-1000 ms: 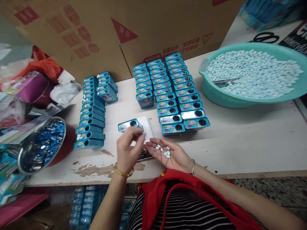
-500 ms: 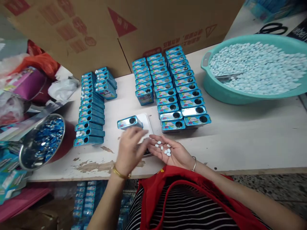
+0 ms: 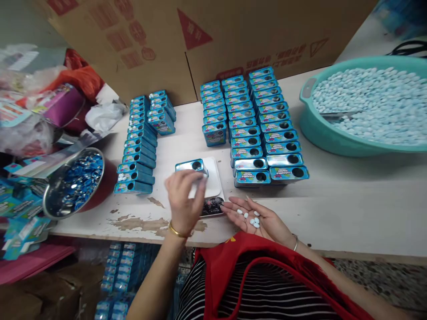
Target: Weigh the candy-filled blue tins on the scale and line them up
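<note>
My left hand [image 3: 183,198], with a gold bracelet at the wrist, pinches a small white candy [image 3: 204,176] between thumb and fingertips. Just behind these fingers, a blue tin [image 3: 188,166] with a round hole in its top sits on a white digital scale [image 3: 215,180]; the hand hides part of both. To the right of the scale, my right hand [image 3: 271,224] is palm up and cupped, fingers loosely spread. Several pale candies [image 3: 256,221] lie in its palm and on its fingers.
Tins [image 3: 250,153] stand in rows behind my right hand, and more tins [image 3: 138,159] at left, some with candies at their holes. A turquoise basin [image 3: 336,142] of candies holds a metal scoop. A metal bowl [image 3: 50,202] contains blue shiny pieces. A cardboard box [image 3: 233,26] backs the table.
My left hand has moved from beside my right palm toward the tin on the scale, carrying a candy. My right hand is now farther from the scale. The whole view has shifted slightly.
</note>
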The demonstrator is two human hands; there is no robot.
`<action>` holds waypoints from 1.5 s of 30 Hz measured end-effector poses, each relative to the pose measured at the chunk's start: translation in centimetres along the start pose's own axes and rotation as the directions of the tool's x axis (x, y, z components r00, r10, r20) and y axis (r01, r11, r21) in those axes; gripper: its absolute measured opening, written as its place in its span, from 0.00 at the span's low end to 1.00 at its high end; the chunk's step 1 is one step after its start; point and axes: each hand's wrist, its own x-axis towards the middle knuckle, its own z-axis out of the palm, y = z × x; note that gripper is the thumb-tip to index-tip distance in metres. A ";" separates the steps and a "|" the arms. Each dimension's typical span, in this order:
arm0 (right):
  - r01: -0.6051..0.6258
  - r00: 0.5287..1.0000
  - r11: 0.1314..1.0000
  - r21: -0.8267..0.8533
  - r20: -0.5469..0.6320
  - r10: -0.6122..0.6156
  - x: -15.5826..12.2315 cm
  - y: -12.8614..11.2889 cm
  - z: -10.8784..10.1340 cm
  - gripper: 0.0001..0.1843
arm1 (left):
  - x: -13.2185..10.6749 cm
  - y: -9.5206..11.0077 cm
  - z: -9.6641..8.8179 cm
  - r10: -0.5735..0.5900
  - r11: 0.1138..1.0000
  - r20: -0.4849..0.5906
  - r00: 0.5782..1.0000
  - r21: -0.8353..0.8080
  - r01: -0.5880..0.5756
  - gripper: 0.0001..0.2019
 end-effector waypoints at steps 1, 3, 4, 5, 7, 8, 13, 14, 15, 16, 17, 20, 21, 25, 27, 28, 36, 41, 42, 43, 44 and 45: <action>-0.003 1.000 1.000 0.000 0.003 0.003 0.0 0.0 0.1 0.17 | 0.6 -1.0 -0.1 -0.022 0.999 -0.024 0.999 0.043 0.023 0.03; -0.004 1.000 1.000 0.003 0.011 0.004 0.1 0.0 0.2 0.17 | 1.4 -2.7 -0.3 -0.029 0.995 0.026 0.999 0.096 0.026 0.06; -0.004 1.000 1.000 0.004 0.012 0.004 0.1 0.0 0.2 0.17 | 1.6 -3.3 -0.4 -0.023 0.995 0.064 0.998 0.098 0.016 0.07; -0.004 1.000 1.000 0.005 0.008 0.004 0.1 0.0 0.2 0.17 | 1.7 -3.9 -0.6 -0.014 0.996 0.082 0.996 0.086 0.007 0.09; -0.002 1.000 1.000 0.009 -0.004 0.002 0.1 -0.1 0.3 0.17 | 1.7 -4.8 -1.1 -0.017 0.999 0.038 0.999 0.044 0.015 0.10; -0.002 1.000 1.000 0.011 -0.009 0.002 0.0 -0.2 0.4 0.17 | 1.7 -5.2 -1.5 -0.030 0.999 -0.010 1.000 0.026 0.030 0.10; -0.018 0.999 1.000 0.005 -0.028 0.018 -0.2 -0.4 0.4 0.18 | 1.9 -6.4 -3.3 -0.099 0.995 -0.074 0.992 -0.013 0.098 0.07; -0.021 0.999 1.000 0.001 -0.033 0.021 -0.2 -0.4 0.3 0.17 | 1.9 -6.5 -3.4 -0.104 0.995 -0.059 0.993 -0.008 0.104 0.07; -0.023 0.999 1.000 -0.002 -0.035 0.023 -0.2 -0.4 0.2 0.17 | 1.9 -6.6 -3.5 -0.109 0.994 -0.045 0.993 -0.002 0.109 0.07; -0.026 0.999 1.000 -0.004 -0.036 0.025 -0.2 -0.4 0.1 0.17 | 1.8 -6.7 -3.5 -0.111 0.994 -0.036 0.993 0.002 0.111 0.07; -0.027 0.999 1.000 -0.005 -0.036 0.027 -0.3 -0.4 0.0 0.16 | 1.8 -6.8 -3.4 -0.113 0.994 -0.035 0.993 0.005 0.113 0.07; -0.030 0.998 1.000 -0.001 -0.049 0.030 -0.3 -0.5 -0.2 0.16 | 1.8 -7.0 -3.1 -0.111 0.994 -0.031 0.993 -0.003 0.111 0.08; -0.032 0.998 0.999 0.000 -0.060 0.032 -0.4 -0.5 -0.2 0.16 | 1.8 -7.0 -3.0 -0.109 0.994 -0.027 0.994 -0.008 0.109 0.08; -0.035 0.995 0.999 -0.001 -0.096 0.035 -0.5 -0.5 0.1 0.17 | 2.1 -7.1 -2.7 -0.093 0.995 -0.016 0.996 -0.028 0.092 0.08; -0.036 0.995 0.999 -0.002 -0.097 0.036 -0.5 -0.5 0.1 0.17 | 2.2 -7.2 -2.6 -0.078 0.996 0.002 0.997 -0.038 0.078 0.08; -0.038 0.995 0.999 -0.001 -0.094 0.038 -0.4 -0.5 0.1 0.16 | 2.2 -7.2 -2.6 -0.071 0.997 0.015 0.997 -0.042 0.072 0.08; -0.034 0.998 0.999 0.024 -0.055 0.035 0.4 0.0 0.0 0.13 | 3.7 -7.2 -1.2 0.094 0.977 0.442 0.892 0.130 -0.168 0.21; -0.018 0.999 0.996 0.089 -0.030 0.021 1.3 0.2 0.3 0.14 | 8.0 -7.4 2.4 0.217 0.951 0.370 0.903 0.129 -0.281 0.17; -0.016 1.000 0.995 0.102 -0.024 0.018 1.4 0.2 0.3 0.15 | 8.8 -7.5 3.3 0.245 0.946 0.366 0.898 0.111 -0.303 0.17; -0.014 1.000 0.994 0.113 -0.016 0.016 1.4 0.2 0.3 0.15 | 9.5 -7.6 4.3 0.268 0.940 0.376 0.887 0.100 -0.326 0.17; -0.016 1.000 0.993 0.119 -0.010 0.017 1.4 0.1 0.3 0.15 | 10.0 -7.7 5.4 0.285 0.932 0.392 0.874 0.100 -0.349 0.17; -0.019 1.000 0.992 0.124 -0.007 0.020 1.4 0.1 0.3 0.15 | 10.3 -7.9 6.3 0.298 0.922 0.409 0.862 0.110 -0.371 0.18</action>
